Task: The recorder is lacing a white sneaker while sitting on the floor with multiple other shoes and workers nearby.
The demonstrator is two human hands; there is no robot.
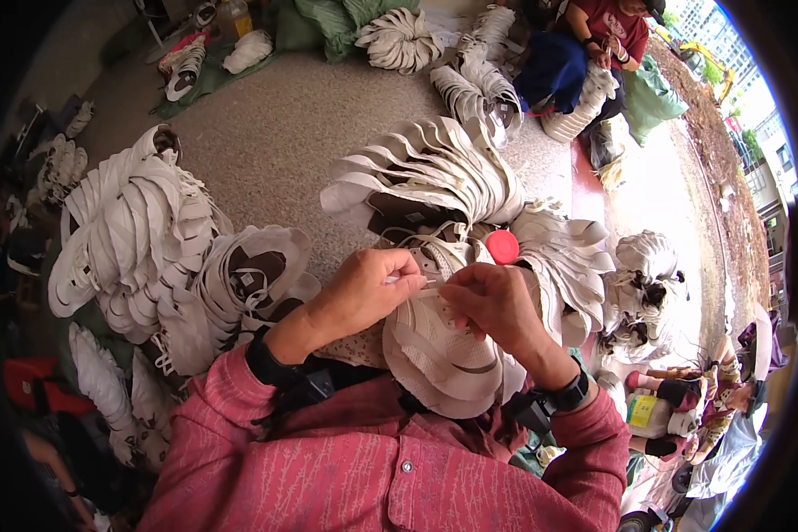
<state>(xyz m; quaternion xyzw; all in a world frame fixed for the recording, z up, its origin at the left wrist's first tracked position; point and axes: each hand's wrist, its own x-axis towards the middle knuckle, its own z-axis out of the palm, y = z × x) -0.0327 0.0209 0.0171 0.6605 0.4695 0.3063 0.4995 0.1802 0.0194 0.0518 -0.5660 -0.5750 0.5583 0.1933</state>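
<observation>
A white shoe upper (439, 355) lies in my lap under both hands, part of a nested stack of uppers. My left hand (355, 288) is closed, thumb and forefinger pinching a thin white shoelace over the upper's eyelets. Close beside it, my right hand (498, 306) is also in a pinch on the white lace, the other fingers curled in. Just beyond the hands, a fanned stack of white uppers (443, 168) shows dark linings. A round red piece (502, 247) rests among the uppers near my right hand.
To the left stand tall stacks of white uppers (137, 230) and a smaller laced bundle (253, 270). More bundles (645, 284) lie at right. A co-worker (594, 53) sits at the far right with a stack; another person (727, 399) is at the right edge. Green sacks (337, 22) stand behind.
</observation>
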